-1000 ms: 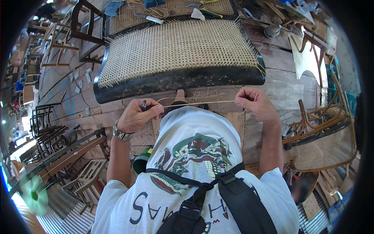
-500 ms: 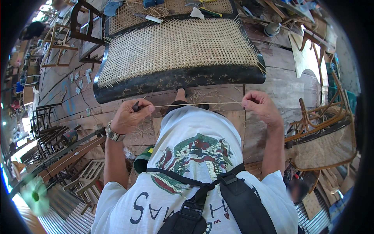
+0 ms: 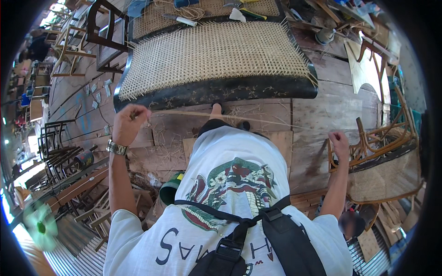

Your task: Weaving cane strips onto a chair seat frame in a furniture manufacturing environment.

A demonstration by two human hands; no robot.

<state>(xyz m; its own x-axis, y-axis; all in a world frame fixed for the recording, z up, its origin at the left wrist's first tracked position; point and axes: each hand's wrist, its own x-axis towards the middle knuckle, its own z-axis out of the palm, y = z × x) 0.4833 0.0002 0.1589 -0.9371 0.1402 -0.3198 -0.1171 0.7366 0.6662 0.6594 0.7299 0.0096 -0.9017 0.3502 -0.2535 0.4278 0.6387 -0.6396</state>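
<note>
Between the two hands stretches a pale cane strand, its near end pinched by the left hand's fingers; the right hand's fingers curl narrow, and whether they grip the blurred far end I cannot tell. Just beyond the left fingers lies a black-framed cane panel; farther past them, a white-handled tool. Beside the right fingers, a brown cane chair crowds that side.

left grip pinched, right grip curled, both held wide apart.

The white shirt has a green-and-red print. Black buckled straps cross the shirt. A silver watch sits beyond its left sleeve.
</note>
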